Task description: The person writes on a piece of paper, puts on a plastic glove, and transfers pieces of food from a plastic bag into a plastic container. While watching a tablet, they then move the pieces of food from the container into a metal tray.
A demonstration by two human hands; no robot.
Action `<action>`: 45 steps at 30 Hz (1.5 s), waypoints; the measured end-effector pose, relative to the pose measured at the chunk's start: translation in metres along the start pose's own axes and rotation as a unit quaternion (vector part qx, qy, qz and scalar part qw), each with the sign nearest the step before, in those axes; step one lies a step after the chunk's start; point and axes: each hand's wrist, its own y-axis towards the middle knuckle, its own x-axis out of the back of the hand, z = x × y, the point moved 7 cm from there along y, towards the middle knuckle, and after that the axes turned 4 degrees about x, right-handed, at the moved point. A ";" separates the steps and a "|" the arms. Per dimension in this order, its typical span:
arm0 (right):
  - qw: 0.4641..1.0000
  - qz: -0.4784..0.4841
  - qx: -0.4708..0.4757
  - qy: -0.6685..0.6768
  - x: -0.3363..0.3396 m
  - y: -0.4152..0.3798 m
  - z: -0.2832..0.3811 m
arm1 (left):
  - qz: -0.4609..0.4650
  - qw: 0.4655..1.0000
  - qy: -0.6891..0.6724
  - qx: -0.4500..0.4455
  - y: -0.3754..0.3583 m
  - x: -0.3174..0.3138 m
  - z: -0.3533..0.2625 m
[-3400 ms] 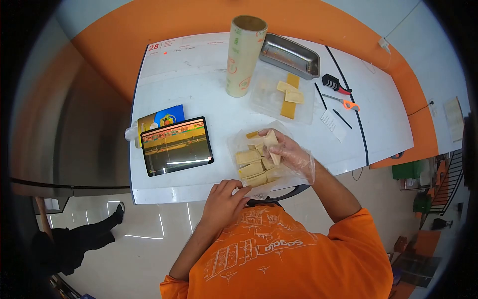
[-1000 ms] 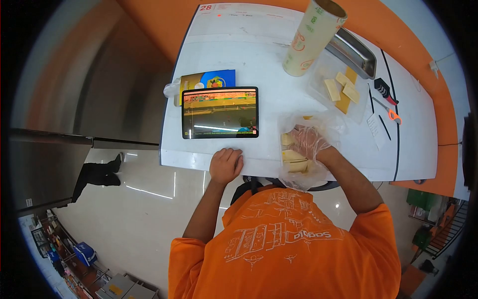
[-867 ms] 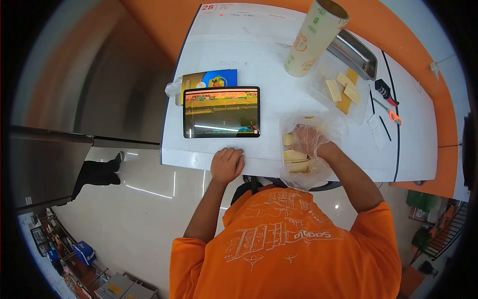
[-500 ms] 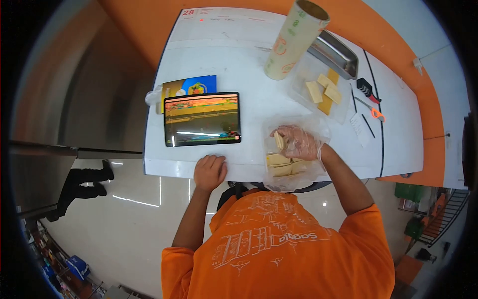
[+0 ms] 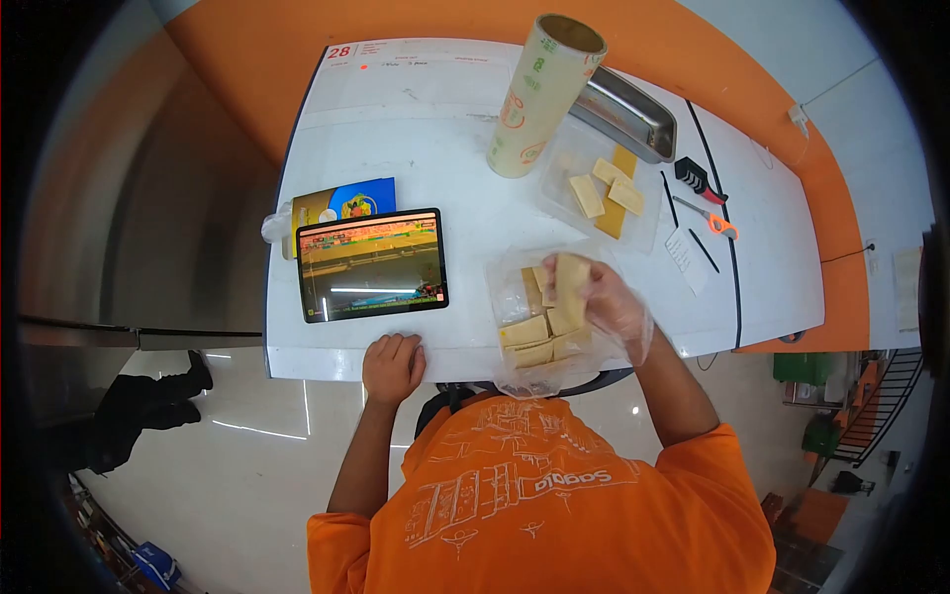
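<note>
My right hand (image 5: 616, 303), in a clear plastic glove, grips a flat, pale-yellow rectangular food piece (image 5: 571, 282) and holds it upright. Below it stands a clear plastic container (image 5: 502, 287) with a loose plastic liner, holding several similar pale pieces (image 5: 531, 354). Bare and loosely curled, my left hand (image 5: 394, 366) rests at the table's front edge with nothing visible in it. Just beyond it lies a tablet (image 5: 374, 265) with its screen lit.
A second clear container (image 5: 648, 233) holds pale pieces on a yellow-brown strip. Behind it are a large film roll (image 5: 539, 104) and a steel tray (image 5: 633, 121). To the right lie a black sharpener-like block (image 5: 698, 178), orange-handled scissors (image 5: 720, 226) and a paper (image 5: 686, 259).
My right hand has raised the pale piece and turned its broad face into view; more pieces show in the container. My left hand stays at the table edge. The camera view has shifted.
</note>
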 end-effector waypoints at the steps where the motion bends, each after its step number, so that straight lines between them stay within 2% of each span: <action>1: 1.000 0.003 0.001 -0.001 0.002 0.002 0.004 | 0.004 1.000 -0.004 0.004 0.000 0.000 0.001; 3: 0.973 -0.011 0.093 0.213 0.011 0.010 0.031 | 0.001 1.000 -0.003 0.004 0.000 0.000 0.001; 4: 0.973 -0.007 0.091 0.213 0.015 0.014 0.042 | 0.000 1.000 -0.003 0.002 0.000 0.001 0.001; 6: 0.966 -0.102 0.101 0.216 0.043 0.022 0.067 | -0.003 1.000 -0.001 -0.001 0.000 0.000 0.001; 7: 0.966 -0.098 0.099 0.219 0.055 0.029 0.077 | -0.005 1.000 -0.001 -0.004 -0.001 0.000 0.001; 9: 0.957 -0.244 0.038 0.148 0.101 0.044 0.083 | -0.006 1.000 0.001 -0.006 0.000 0.001 0.001; 10: 0.964 -0.260 0.044 -0.036 0.117 0.051 0.093 | -0.007 1.000 -0.002 -0.011 -0.001 0.002 0.001; 11: 0.938 -0.263 0.053 -0.220 0.127 0.062 0.102 | -0.005 1.000 0.009 -0.004 -0.001 0.002 0.002; 12: 0.881 -0.290 0.017 -0.374 0.132 0.075 0.109 | -0.005 1.000 0.007 -0.005 -0.002 0.001 0.002; 13: 0.797 -0.309 -0.017 -0.518 0.135 0.086 0.118 | -0.005 1.000 0.003 -0.007 -0.002 0.001 0.002; 14: 0.801 -0.303 -0.017 -0.515 0.140 0.096 0.116 | -0.003 1.000 0.010 -0.002 -0.002 0.001 0.002; 15: 0.673 -0.260 -0.026 -0.692 0.139 0.106 0.119 | -0.001 1.000 0.007 -0.001 -0.002 0.001 0.002; 16: 0.510 -0.205 -0.031 -0.835 0.135 0.116 0.118 | 0.000 1.000 0.003 0.000 -0.002 0.001 0.002; 17: 0.512 -0.202 -0.029 -0.834 0.139 0.121 0.114 | 0.000 1.000 0.007 0.002 -0.002 0.000 0.003; 19: 0.455 -0.154 -0.080 -0.873 0.150 0.132 0.099 | -0.013 1.000 -0.001 -0.004 -0.002 0.002 0.002; 20: 0.456 -0.151 -0.079 -0.874 0.161 0.136 0.094 | -0.013 1.000 0.001 -0.001 -0.002 0.003 0.002; 22: 0.422 -0.120 -0.047 -0.897 0.172 0.141 0.086 | -0.015 1.000 -0.005 -0.001 -0.002 0.003 0.002; 23: 0.421 -0.120 -0.048 -0.898 0.152 0.136 0.093 | -0.015 1.000 -0.007 0.000 -0.002 0.004 0.001; 25: 0.484 -0.190 -0.031 -0.854 0.112 0.111 0.119 | -0.017 1.000 -0.011 -0.005 0.000 0.005 0.000; 26: 0.481 -0.194 -0.035 -0.854 0.101 0.101 0.122 | -0.016 1.000 -0.017 -0.008 0.000 0.005 0.001; 28: 0.565 -0.193 0.149 -0.788 0.066 0.071 0.140 | -0.008 1.000 -0.009 -0.009 -0.001 0.002 0.002; 30: 0.728 -0.177 0.090 -0.656 0.040 0.042 0.137 | -0.008 1.000 -0.020 -0.009 0.000 0.001 0.002; 31: 0.777 -0.117 0.034 -0.617 0.030 0.030 0.123 | -0.011 1.000 -0.017 -0.003 0.000 0.001 0.002; 32: 0.820 -0.056 -0.020 -0.569 0.017 0.019 0.108 | -0.008 1.000 -0.025 -0.007 0.000 0.000 0.001; 34: 0.825 0.090 -0.111 -0.547 -0.025 0.001 0.077 | -0.003 1.000 -0.015 0.002 0.000 -0.001 0.002; 35: 0.805 0.139 -0.134 -0.562 -0.027 -0.004 0.053 | 0.000 1.000 -0.017 -0.001 0.001 -0.002 0.001; 37: 0.764 0.159 -0.083 -0.620 -0.021 -0.012 0.015 | -0.005 1.000 -0.011 0.000 0.001 -0.001 0.001; 38: 0.765 0.156 -0.083 -0.619 -0.003 -0.009 -0.010 | -0.003 1.000 -0.012 -0.003 0.001 -0.001 0.000; 39: 0.597 0.149 -0.006 -0.788 0.017 -0.002 -0.030 | -0.001 1.000 -0.012 0.000 0.001 0.000 0.000; 40: 0.391 0.133 0.072 -0.908 0.026 0.003 -0.041 | 0.000 1.000 -0.012 0.002 0.002 0.000 -0.001; 41: 0.391 0.132 0.072 -0.908 0.031 0.010 -0.049 | 0.000 1.000 -0.011 0.000 0.001 0.000 -0.001; 43: 0.378 0.108 -0.072 -0.917 0.056 0.028 -0.061 | -0.004 1.000 -0.012 -0.001 0.001 0.000 0.000; 44: 0.378 0.107 -0.071 -0.917 0.055 0.033 -0.061 | -0.005 1.000 -0.011 -0.002 0.001 0.000 0.000; 45: 0.400 0.104 -0.082 -0.907 0.056 0.036 -0.061 | -0.001 1.000 -0.011 0.001 0.000 0.000 0.000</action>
